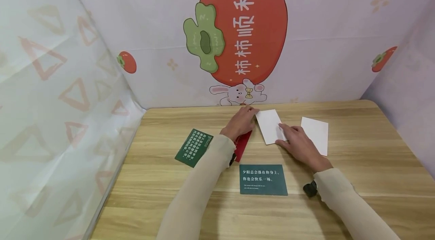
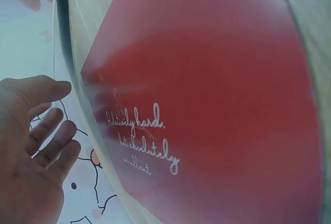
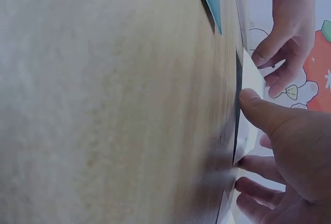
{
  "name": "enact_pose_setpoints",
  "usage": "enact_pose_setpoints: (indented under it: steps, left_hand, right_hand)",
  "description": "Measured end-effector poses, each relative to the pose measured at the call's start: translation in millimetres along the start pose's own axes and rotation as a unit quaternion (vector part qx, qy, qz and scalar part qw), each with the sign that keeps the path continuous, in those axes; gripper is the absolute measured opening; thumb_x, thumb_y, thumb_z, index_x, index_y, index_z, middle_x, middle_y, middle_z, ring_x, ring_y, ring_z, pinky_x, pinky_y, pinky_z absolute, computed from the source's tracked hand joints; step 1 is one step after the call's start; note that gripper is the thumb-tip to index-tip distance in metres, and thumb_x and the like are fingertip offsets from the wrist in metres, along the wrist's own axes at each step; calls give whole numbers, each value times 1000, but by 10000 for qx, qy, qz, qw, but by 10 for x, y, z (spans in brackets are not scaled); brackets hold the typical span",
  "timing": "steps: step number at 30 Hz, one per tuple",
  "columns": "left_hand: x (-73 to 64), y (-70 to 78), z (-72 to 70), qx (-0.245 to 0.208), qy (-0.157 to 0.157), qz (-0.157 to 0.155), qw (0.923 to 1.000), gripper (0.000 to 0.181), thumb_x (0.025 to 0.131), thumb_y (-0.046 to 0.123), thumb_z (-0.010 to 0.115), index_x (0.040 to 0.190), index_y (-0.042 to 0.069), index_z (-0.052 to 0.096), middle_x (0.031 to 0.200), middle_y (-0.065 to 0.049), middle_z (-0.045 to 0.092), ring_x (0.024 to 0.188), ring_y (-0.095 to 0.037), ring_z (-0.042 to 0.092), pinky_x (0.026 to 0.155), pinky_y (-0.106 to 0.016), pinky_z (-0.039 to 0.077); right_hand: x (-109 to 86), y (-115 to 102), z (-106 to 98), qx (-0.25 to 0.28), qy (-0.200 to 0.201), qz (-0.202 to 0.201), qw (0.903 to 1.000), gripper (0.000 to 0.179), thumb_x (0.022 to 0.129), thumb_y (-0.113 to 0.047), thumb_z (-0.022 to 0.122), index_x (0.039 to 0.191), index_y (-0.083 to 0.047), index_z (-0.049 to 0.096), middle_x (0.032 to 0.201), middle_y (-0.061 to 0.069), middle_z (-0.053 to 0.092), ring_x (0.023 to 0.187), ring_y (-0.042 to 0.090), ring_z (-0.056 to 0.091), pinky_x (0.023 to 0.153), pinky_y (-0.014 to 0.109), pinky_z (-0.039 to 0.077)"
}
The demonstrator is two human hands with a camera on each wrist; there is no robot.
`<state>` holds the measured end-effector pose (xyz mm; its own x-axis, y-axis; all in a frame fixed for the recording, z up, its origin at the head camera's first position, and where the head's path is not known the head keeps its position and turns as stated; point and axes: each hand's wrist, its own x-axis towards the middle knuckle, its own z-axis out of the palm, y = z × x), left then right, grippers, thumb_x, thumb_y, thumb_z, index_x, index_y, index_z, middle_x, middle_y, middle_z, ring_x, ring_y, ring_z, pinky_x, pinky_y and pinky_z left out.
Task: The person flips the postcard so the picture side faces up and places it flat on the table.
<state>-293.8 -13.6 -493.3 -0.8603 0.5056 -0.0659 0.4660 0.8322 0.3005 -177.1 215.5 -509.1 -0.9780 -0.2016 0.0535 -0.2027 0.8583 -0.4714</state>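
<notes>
The white card (image 1: 270, 126) lies on the far half of the desk (image 1: 146, 198), between the two hands, its plain face up. The right hand (image 1: 300, 143) grips this card about its near right corner, thumb at the near edge. The left hand (image 1: 240, 122) is loosely curved with its fingers apart, beside the far left corner; contact with the card cannot be confirmed. Surrounding items: a second white card (image 1: 317, 134) lies to the right, partly covered by the right hand; a red card (image 1: 242, 146) with white script lies beneath the left hand and wrist, which hide much of it from the head view; a dark green card (image 1: 192, 147) lies farther left, its right edge behind the left sleeve (image 1: 200, 187); a teal card (image 1: 263, 185) lies nearer the person, long side crosswise. The patterned backdrop (image 1: 323, 62) stands directly behind the desk. The long axis of the gripped card runs away from the person, with the far end leaning left and the near end toward the right hand.
</notes>
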Motion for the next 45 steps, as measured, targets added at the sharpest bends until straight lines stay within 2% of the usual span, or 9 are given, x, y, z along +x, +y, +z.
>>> enact_pose_setpoints:
  steps: [8,16,21,26,32,38,45]
  left_hand:
    - [-27,-24,2,135,186,-14,9997,59,108,20,68,164,26,51,157,0,51,139,-16,49,120,-32,50]
    - [-33,-38,11,50,274,-68,9996,57,109,25,69,163,25,52,158,0,48,140,-15,49,120,-32,50]
    - [-30,-40,12,-117,579,-58,9982,56,107,23,71,161,23,54,157,0,49,140,-16,49,118,-32,51]
    - [-34,-55,9,-274,942,5,9952,55,107,22,71,160,23,55,156,0,49,137,-15,51,117,-31,52]
    - [-60,-81,7,-368,1115,111,9930,53,108,21,71,159,22,57,155,0,51,137,-15,53,117,-31,52]
    - [-79,-125,16,-282,1329,208,9905,44,111,25,65,155,20,61,154,-1,55,140,-15,56,120,-31,49]
    - [-94,-147,19,-438,1502,267,9873,42,112,28,63,153,19,64,151,-1,58,141,-16,57,122,-31,48]
  right_hand:
    - [-2,1,8,114,184,-138,9997,68,106,-28,74,162,-2,46,148,35,61,141,54,49,114,72,44]
    - [-6,-44,10,188,285,-157,9993,66,105,-28,74,160,-1,50,147,34,63,137,53,52,114,71,44]
    - [-12,-39,14,214,245,-31,9995,65,108,-34,70,161,-2,48,147,34,63,139,52,51,114,71,43]
    - [-22,-33,3,236,331,-131,9991,61,111,-36,64,160,-3,48,148,32,63,138,54,53,114,73,43]
    - [-28,-31,12,168,483,-281,9983,54,113,-32,61,158,-3,52,147,29,65,133,54,58,109,74,46]
    - [-37,-18,13,151,677,-220,9973,52,113,-30,61,157,-3,53,142,27,69,129,53,61,106,72,47]
    - [-34,-12,6,390,739,-113,9964,56,114,-34,58,159,-1,49,136,26,73,126,53,64,108,72,46]
